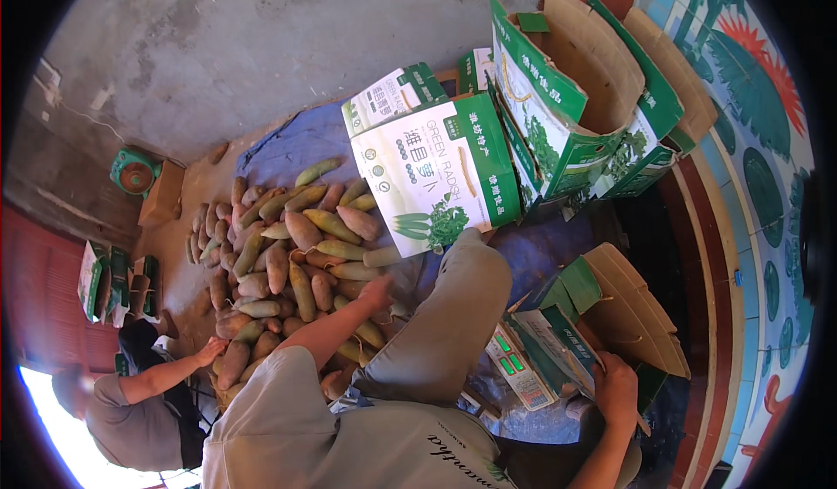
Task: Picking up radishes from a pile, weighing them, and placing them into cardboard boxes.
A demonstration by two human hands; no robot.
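Note:
My left hand (377, 295) reaches across my knee to the right side of a big pile of green and reddish radishes (302, 230). It is smeared, and its fingers cannot be made out. At the lower right, my right hand (615, 390) grips the edge of an open green-and-white cardboard box (567, 347). That box sits tilted next to a digital scale (520, 371) with lit green displays; whether it rests on the scale's plate is hidden.
Another person (148, 402) at the left reaches a hand to the pile. Closed printed cartons (427, 175) and open boxes (567, 97) stand at the back right on a blue tarp (292, 145). Small cartons (118, 280) and a green-rimmed basin (135, 175) are at left.

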